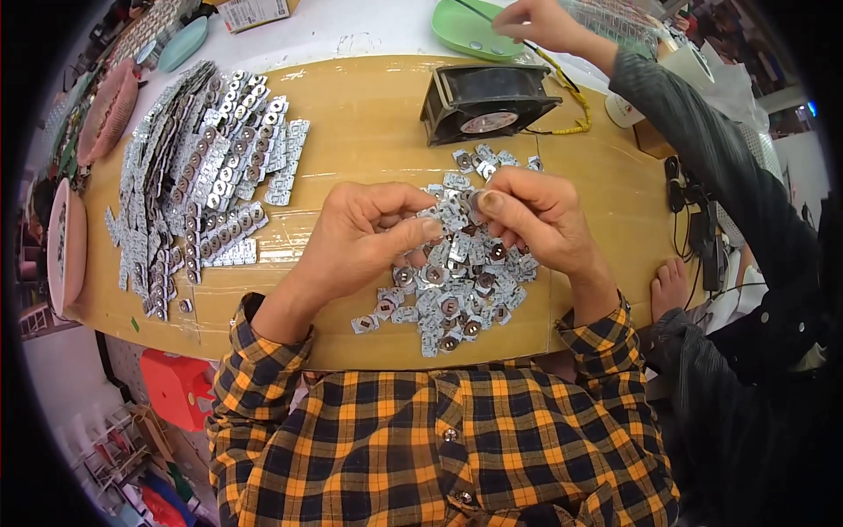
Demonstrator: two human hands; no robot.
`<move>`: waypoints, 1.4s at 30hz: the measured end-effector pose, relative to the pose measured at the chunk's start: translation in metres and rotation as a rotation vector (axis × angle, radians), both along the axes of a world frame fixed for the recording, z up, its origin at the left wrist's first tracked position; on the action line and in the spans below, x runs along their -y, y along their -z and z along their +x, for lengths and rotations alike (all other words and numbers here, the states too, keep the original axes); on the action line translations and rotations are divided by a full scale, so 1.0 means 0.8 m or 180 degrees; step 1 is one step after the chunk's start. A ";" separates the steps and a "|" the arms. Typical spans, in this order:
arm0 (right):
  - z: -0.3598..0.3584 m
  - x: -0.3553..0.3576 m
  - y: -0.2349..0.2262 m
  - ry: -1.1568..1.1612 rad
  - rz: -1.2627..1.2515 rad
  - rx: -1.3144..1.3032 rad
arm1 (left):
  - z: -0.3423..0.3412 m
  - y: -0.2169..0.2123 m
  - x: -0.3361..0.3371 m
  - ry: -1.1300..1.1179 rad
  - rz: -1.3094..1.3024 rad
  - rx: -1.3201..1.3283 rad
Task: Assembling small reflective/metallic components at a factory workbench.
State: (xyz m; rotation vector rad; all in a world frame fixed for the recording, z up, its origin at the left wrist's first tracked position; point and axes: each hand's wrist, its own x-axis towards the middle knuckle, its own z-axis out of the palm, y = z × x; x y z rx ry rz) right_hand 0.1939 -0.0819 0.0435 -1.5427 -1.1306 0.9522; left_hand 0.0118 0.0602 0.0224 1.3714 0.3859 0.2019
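Both my hands are raised over a loose pile of small silvery board pieces [450, 303], many with a round dark part on them. My left hand [373, 230] is closed, thumb and index finger drawn together at the pile's left side. What lies between those fingertips cannot be told apart from the pieces behind. Facing it, my right hand [543, 215] pinches a small round grey piece [478, 207] between thumb and index finger. The fingertips of the two hands are a short way apart.
Strips of similar boards [224, 176] lie heaped on the table's left. A black fan [487, 101] stands beyond the pile. A co-worker's hand [549, 25] reaches over a green tray [465, 31]; their other hand [669, 290] rests at the right edge. A pink basin [68, 246] sits far left.
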 end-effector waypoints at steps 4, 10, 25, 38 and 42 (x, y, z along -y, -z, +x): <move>0.004 -0.003 0.008 -0.0563 0.0189 0.0418 | -0.001 -0.003 -0.005 0.0310 0.0077 -0.0191; 0.004 -0.004 0.001 -0.0532 -0.0324 -0.0195 | 0.000 -0.004 -0.007 0.0369 -0.0209 -0.0342; -0.031 -0.003 0.003 -0.0113 -0.0180 -0.0086 | -0.011 -0.004 0.021 -0.1913 -0.1968 0.1037; -0.024 0.000 0.007 0.0043 0.0433 0.0163 | -0.008 -0.006 0.038 -0.1774 -0.1913 0.1102; -0.022 0.002 0.008 0.0188 0.0533 0.0316 | -0.007 -0.005 0.040 -0.1844 -0.1850 0.1063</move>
